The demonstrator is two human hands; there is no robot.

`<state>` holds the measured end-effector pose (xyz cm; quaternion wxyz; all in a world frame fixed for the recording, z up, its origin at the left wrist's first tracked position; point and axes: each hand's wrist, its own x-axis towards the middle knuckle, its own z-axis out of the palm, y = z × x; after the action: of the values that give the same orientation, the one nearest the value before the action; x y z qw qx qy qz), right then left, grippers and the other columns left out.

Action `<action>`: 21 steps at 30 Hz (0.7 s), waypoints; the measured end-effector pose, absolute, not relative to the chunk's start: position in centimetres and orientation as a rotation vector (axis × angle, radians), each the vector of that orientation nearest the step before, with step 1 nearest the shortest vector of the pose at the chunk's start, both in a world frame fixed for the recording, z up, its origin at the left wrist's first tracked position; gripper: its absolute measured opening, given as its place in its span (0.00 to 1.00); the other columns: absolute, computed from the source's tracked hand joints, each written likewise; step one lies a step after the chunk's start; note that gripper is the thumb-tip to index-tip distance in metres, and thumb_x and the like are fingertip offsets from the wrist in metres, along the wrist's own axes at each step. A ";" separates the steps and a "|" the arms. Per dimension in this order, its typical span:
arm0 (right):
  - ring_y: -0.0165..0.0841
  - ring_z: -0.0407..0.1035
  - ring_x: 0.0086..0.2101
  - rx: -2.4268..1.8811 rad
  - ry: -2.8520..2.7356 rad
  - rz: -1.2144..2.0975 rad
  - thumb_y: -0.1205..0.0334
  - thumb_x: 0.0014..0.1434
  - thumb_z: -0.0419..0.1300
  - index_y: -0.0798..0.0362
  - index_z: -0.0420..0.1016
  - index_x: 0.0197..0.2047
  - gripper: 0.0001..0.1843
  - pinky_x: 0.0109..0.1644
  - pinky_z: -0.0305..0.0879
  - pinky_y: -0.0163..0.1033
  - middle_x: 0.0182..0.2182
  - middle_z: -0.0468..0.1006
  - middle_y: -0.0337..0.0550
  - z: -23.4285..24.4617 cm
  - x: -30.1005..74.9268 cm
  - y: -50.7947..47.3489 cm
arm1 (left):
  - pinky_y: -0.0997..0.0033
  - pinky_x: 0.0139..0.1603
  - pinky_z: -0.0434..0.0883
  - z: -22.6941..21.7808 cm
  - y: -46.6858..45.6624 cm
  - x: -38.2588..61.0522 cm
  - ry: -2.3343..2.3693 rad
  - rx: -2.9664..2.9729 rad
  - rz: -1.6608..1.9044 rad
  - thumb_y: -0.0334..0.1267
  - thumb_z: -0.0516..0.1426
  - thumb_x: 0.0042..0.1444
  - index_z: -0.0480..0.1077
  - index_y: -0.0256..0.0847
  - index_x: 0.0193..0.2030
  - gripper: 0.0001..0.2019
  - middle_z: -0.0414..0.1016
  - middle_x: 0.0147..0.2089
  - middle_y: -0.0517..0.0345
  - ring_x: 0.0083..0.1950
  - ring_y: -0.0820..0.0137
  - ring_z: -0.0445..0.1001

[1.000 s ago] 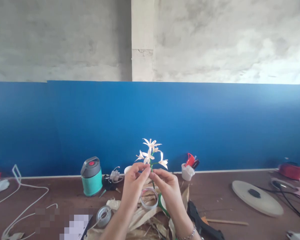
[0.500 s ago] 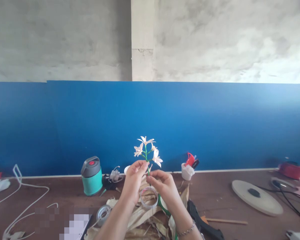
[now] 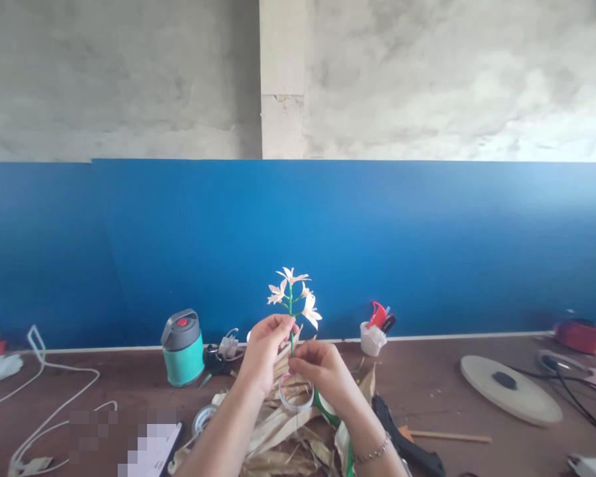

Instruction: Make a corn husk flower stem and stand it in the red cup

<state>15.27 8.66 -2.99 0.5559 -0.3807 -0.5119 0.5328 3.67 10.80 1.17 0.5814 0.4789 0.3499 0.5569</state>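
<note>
A handmade flower spray (image 3: 291, 299) with several cream-white blossoms on a green-wrapped stem stands upright before the blue panel. Just under the blossoms, my left hand (image 3: 267, 348) pinches the stem between thumb and fingertips. Lower down, my right hand (image 3: 324, 368) has its thumb and fingers closed around the stem's bottom part, where a thin bare wire hangs below. Whether the right fingers also hold a strip of tape is too small to tell. Beneath the hands, a white tape ring (image 3: 282, 396) rests among crumpled dried husks (image 3: 273, 434).
On the brown table stand a teal flask (image 3: 183, 351) and a white cup of pens (image 3: 372, 339). A black glue gun (image 3: 402, 440), a wooden stick (image 3: 449, 436) and a round lid (image 3: 511, 394) lie right. White cables (image 3: 62, 368) and a phone (image 3: 161, 447) lie left.
My right hand has slid slightly down the stem, leaving a wider gap below my left hand. The left hand keeps its pinch, and the spray is turned very slightly.
</note>
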 end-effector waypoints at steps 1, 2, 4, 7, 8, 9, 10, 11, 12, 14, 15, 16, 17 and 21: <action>0.26 0.61 0.19 -0.899 -1.211 1.252 0.62 0.40 0.66 0.55 0.72 0.21 0.07 0.25 0.53 0.32 0.17 0.74 0.36 -3.0 15.2 8.7 | 0.82 0.21 0.53 1.1 10.8 3.7 0.816 1.114 1.301 0.45 0.65 0.43 0.71 0.36 0.23 0.14 0.60 0.18 0.66 0.20 0.81 0.53; 0.25 0.61 0.19 -0.900 -1.210 1.241 0.62 0.41 0.66 0.55 0.72 0.21 0.07 0.24 0.53 0.32 0.17 0.74 0.36 -3.1 15.2 8.8 | 0.82 0.21 0.54 1.1 10.7 3.7 0.816 1.109 1.303 0.45 0.65 0.43 0.71 0.36 0.23 0.14 0.61 0.18 0.66 0.20 0.81 0.54; 0.25 0.61 0.19 -0.907 -1.195 1.214 0.61 0.41 0.65 0.55 0.72 0.21 0.08 0.24 0.53 0.32 0.18 0.75 0.37 -3.3 15.1 8.9 | 0.81 0.22 0.55 1.0 10.6 3.6 0.826 1.101 1.308 0.45 0.65 0.43 0.72 0.36 0.25 0.14 0.67 0.21 0.63 0.21 0.82 0.56; 0.26 0.62 0.20 -0.936 -1.172 1.189 0.59 0.42 0.65 0.55 0.72 0.23 0.09 0.24 0.55 0.32 0.19 0.75 0.38 -3.6 14.9 9.2 | 0.79 0.24 0.61 0.6 10.5 3.6 0.895 1.143 1.315 0.43 0.66 0.41 0.76 0.35 0.32 0.14 0.75 0.27 0.56 0.23 0.78 0.64; 0.27 0.62 0.20 -0.944 -1.173 1.183 0.59 0.42 0.65 0.55 0.72 0.23 0.09 0.24 0.56 0.32 0.19 0.75 0.38 -3.7 14.9 9.3 | 0.78 0.26 0.63 0.4 10.5 3.6 0.925 1.177 1.321 0.43 0.66 0.41 0.77 0.35 0.34 0.15 0.77 0.28 0.54 0.24 0.76 0.67; 0.27 0.63 0.20 -0.949 -1.177 1.177 0.58 0.42 0.65 0.55 0.73 0.23 0.09 0.24 0.57 0.32 0.19 0.75 0.38 -3.8 14.9 9.5 | 0.76 0.27 0.64 0.2 10.6 3.6 0.953 1.213 1.332 0.43 0.65 0.42 0.77 0.36 0.35 0.15 0.78 0.29 0.52 0.26 0.73 0.70; 0.28 0.63 0.20 -0.953 -1.181 1.168 0.58 0.42 0.65 0.55 0.73 0.24 0.09 0.25 0.58 0.32 0.19 0.75 0.38 -3.9 14.9 9.6 | 0.75 0.28 0.66 -0.1 10.7 3.6 0.974 1.247 1.347 0.43 0.65 0.42 0.77 0.36 0.35 0.15 0.78 0.29 0.51 0.28 0.71 0.72; 0.28 0.63 0.21 -0.955 -1.184 1.159 0.58 0.42 0.65 0.55 0.73 0.24 0.09 0.25 0.58 0.33 0.19 0.75 0.38 -4.0 14.9 9.7 | 0.74 0.30 0.67 -0.4 10.8 3.6 0.989 1.274 1.365 0.44 0.64 0.43 0.77 0.36 0.34 0.14 0.79 0.29 0.51 0.30 0.69 0.74; 0.28 0.63 0.21 -0.955 -1.185 1.150 0.58 0.42 0.65 0.55 0.73 0.24 0.09 0.25 0.59 0.33 0.19 0.74 0.38 -4.1 14.9 9.8 | 0.73 0.31 0.68 -0.7 11.0 3.6 0.997 1.293 1.385 0.44 0.64 0.44 0.77 0.36 0.34 0.14 0.79 0.29 0.51 0.31 0.67 0.75; 0.28 0.63 0.21 -0.955 -1.187 1.133 0.58 0.41 0.65 0.55 0.74 0.24 0.09 0.25 0.59 0.33 0.19 0.74 0.38 -4.4 14.9 10.1 | 0.70 0.35 0.70 -1.2 11.2 3.7 1.010 1.327 1.427 0.44 0.64 0.44 0.77 0.37 0.33 0.13 0.79 0.29 0.52 0.34 0.64 0.76; 0.28 0.63 0.20 -0.955 -1.189 1.123 0.58 0.41 0.64 0.55 0.74 0.24 0.09 0.25 0.59 0.33 0.19 0.74 0.38 -4.5 14.9 10.3 | 0.69 0.37 0.70 -1.4 11.3 3.7 1.018 1.347 1.447 0.44 0.64 0.44 0.77 0.37 0.32 0.12 0.80 0.30 0.52 0.35 0.63 0.77; 0.28 0.62 0.20 -0.955 -1.191 1.114 0.58 0.41 0.64 0.55 0.74 0.23 0.09 0.25 0.59 0.33 0.18 0.73 0.38 -4.6 14.9 10.4 | 0.68 0.38 0.70 -1.6 11.4 3.7 1.024 1.365 1.465 0.44 0.63 0.45 0.77 0.38 0.32 0.12 0.80 0.30 0.52 0.36 0.63 0.77; 0.28 0.62 0.20 -0.957 -1.193 1.105 0.58 0.41 0.64 0.55 0.74 0.23 0.09 0.25 0.59 0.33 0.18 0.73 0.37 -4.7 14.9 10.5 | 0.68 0.39 0.70 -1.8 11.4 3.7 1.030 1.379 1.482 0.44 0.63 0.45 0.77 0.38 0.32 0.11 0.80 0.31 0.52 0.36 0.62 0.77; 0.28 0.61 0.20 -0.969 -1.198 1.080 0.59 0.41 0.64 0.56 0.75 0.23 0.09 0.25 0.58 0.34 0.18 0.73 0.38 -5.0 14.8 10.7 | 0.67 0.41 0.70 -2.3 11.6 3.7 1.040 1.395 1.517 0.43 0.62 0.47 0.77 0.38 0.32 0.10 0.81 0.32 0.52 0.37 0.62 0.77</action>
<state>14.82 10.74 -4.99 0.5890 -0.4160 -0.5146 0.4639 3.70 11.58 -2.28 0.4049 0.5526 0.4119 0.6009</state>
